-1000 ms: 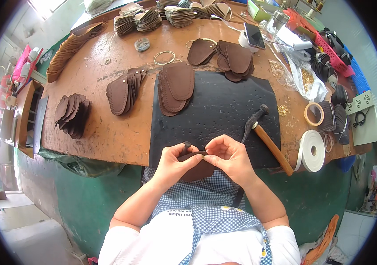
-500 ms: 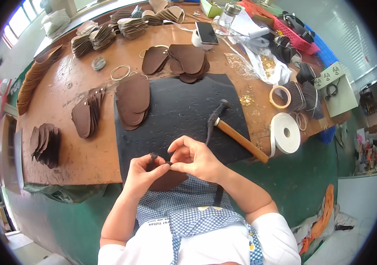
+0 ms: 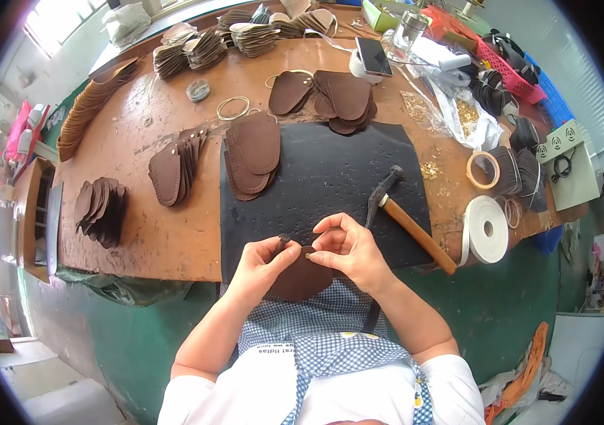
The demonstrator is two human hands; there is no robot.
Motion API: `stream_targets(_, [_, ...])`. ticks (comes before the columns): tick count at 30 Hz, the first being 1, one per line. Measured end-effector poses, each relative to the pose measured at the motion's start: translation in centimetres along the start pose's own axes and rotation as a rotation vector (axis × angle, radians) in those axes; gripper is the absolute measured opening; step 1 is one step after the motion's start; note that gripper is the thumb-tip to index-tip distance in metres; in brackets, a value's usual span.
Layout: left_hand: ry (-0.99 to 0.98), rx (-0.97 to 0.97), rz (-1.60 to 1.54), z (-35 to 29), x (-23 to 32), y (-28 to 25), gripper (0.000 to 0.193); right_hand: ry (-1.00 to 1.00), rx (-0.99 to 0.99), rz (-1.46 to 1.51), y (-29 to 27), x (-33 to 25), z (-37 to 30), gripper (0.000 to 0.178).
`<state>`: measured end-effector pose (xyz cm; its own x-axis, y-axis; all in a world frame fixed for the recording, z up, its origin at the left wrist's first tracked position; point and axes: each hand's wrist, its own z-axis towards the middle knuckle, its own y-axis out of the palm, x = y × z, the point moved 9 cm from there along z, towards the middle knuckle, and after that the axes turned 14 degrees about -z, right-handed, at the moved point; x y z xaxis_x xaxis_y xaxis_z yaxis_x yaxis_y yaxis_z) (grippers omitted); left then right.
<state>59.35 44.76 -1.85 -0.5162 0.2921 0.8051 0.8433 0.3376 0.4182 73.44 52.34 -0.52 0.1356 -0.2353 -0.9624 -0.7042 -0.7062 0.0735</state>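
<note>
Brown leather lies across your worktop (image 3: 167, 258), beginning at the far left with a bunched stack (image 3: 101, 212) on which no studs can be made out; that stack looks untreated so far. Next to it, a fanned bundle (image 3: 174, 173) shows small pale studs (image 3: 174, 151) at its upper ends, so those pieces seem further along. A flat pile (image 3: 252, 154) overlaps the left part of your black mat (image 3: 359, 156).

At the mat's near edge, your left hand (image 3: 265, 265) pinches the upper edge of a leather piece (image 3: 303, 280) between thumb and fingers. The piece hangs in front of your apron (image 3: 344, 312), its rounded, wider end down. Your right hand (image 3: 350, 255) pinches the same narrow top, thumb against finger, the other fingers curled. Your fingertips hide whether a stud sits there, so this piece is best judged as partway done.

Right of your hands, the hammer (image 3: 419, 236) rests with its head on the mat, its handle slanting toward you, held by neither hand. Beyond the mat lie loose gold bits (image 3: 429, 170), apparently unused, and a white roll (image 3: 487, 229) stands nearer you.
</note>
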Motion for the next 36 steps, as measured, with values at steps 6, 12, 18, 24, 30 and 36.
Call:
stream_targets(6, [0.215, -0.002, 0.357, -0.4, 2.1, 1.2, 0.013, -0.053, 0.040, -0.024, 0.0, 0.7, -0.1, 0.036])
stream_targets(12, [0.267, -0.004, 0.340, -0.2, 2.1, 0.8, 0.012, -0.069, 0.047, 0.002, 0.4, 0.1, -0.1, 0.034])
stream_targets(18, [0.106, -0.084, 0.250, 0.2, 0.8, 1.3, 0.015, -0.060, 0.060, -0.026, 0.0, -0.5, -0.6, 0.033])
stream_targets(24, [0.006, -0.046, 0.129, 0.3, 0.2, 0.3, 0.015, -0.053, 0.065, 0.041, 0.2, 0.2, -0.4, 0.032])
stream_targets(30, [0.176, -0.043, 0.450, 0.0, 3.2, 1.9, 0.013, -0.100, 0.058, -0.036, 0.2, 0.1, -0.6, 0.033])
stream_targets(36, [0.992, -0.028, 0.721, -4.7, 12.3, 4.3, 0.015, -0.231, 0.343, -0.324, -8.5, -4.9, -0.7, 0.017])
